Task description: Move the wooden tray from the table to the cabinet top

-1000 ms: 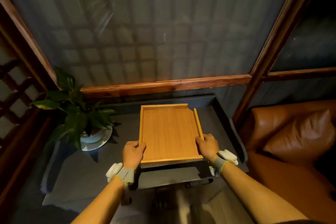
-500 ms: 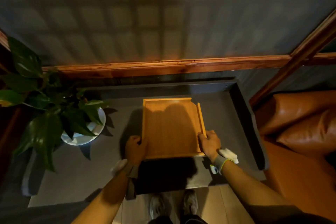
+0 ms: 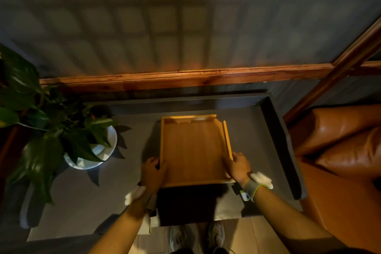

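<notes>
left hand (image 3: 153,173): closed over the tray's left rim at the near corner, thumb on the inside face, fingers wrapped to the outside. You have a firm hold.
right hand (image 3: 237,164): same on the right rim, a touch farther up the rail than your left. Thumb inside, fingers under the edge, not visible.
wooden tray (image 3: 193,148): gripped between both hands, over the dark cabinet top (image 3: 253,130). Can't tell if the base is touching or just above it; the dark patch right below the near edge hints at a gap, my guess only.
long axis: runs straight away from you. Both grips sit at the near end, so nearly the whole tray lies beyond your hands.
balance: my read, the far end wants to dip, so put it down level or far edge first.
nearer hand: about equal, neither leads.
left of grip: potted plant (image 3: 61,130), leaves well apart from the tray.
right of grip: raised cabinet edge, then a leather seat (image 3: 340,146), clear.
beyond far end: bare surface, then the back rim.
</notes>
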The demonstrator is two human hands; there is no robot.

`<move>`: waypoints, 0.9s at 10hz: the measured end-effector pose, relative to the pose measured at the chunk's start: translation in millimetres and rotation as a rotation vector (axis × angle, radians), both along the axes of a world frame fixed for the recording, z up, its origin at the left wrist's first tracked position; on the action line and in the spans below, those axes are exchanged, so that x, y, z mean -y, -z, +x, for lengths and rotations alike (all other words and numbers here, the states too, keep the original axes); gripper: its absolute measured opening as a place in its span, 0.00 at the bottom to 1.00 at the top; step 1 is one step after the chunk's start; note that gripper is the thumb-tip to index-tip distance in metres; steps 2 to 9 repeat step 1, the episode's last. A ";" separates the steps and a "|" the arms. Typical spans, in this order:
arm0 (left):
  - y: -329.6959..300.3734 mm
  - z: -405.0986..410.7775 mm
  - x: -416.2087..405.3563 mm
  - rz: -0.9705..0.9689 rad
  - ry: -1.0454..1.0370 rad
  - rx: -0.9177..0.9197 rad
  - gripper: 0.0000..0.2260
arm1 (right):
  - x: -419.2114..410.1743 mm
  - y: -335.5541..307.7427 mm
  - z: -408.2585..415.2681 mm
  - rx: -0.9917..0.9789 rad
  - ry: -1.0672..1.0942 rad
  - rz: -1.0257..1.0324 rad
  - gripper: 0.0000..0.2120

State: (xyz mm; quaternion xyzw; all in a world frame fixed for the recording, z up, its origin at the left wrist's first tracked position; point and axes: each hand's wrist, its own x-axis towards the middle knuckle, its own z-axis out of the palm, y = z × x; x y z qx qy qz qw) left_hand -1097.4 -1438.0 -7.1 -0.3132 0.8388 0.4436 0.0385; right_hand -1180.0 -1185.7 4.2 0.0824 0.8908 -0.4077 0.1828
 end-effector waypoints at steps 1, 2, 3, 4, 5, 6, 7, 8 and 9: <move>-23.8 -9.2 0.0 0.177 -0.120 0.012 0.21 | -0.5 -21.0 -7.8 0.005 0.040 -0.064 0.18; -23.8 -9.2 0.0 0.177 -0.120 0.012 0.21 | -0.5 -21.0 -7.8 0.005 0.040 -0.064 0.18; -23.8 -9.2 0.0 0.177 -0.120 0.012 0.21 | -0.5 -21.0 -7.8 0.005 0.040 -0.064 0.18; -23.8 -9.2 0.0 0.177 -0.120 0.012 0.21 | -0.5 -21.0 -7.8 0.005 0.040 -0.064 0.18; -23.8 -9.2 0.0 0.177 -0.120 0.012 0.21 | -0.5 -21.0 -7.8 0.005 0.040 -0.064 0.18; -23.8 -9.2 0.0 0.177 -0.120 0.012 0.21 | -0.5 -21.0 -7.8 0.005 0.040 -0.064 0.18; -23.8 -9.2 0.0 0.177 -0.120 0.012 0.21 | -0.5 -21.0 -7.8 0.005 0.040 -0.064 0.18; -23.8 -9.2 0.0 0.177 -0.120 0.012 0.21 | -0.5 -21.0 -7.8 0.005 0.040 -0.064 0.18; -23.8 -9.2 0.0 0.177 -0.120 0.012 0.21 | -0.5 -21.0 -7.8 0.005 0.040 -0.064 0.18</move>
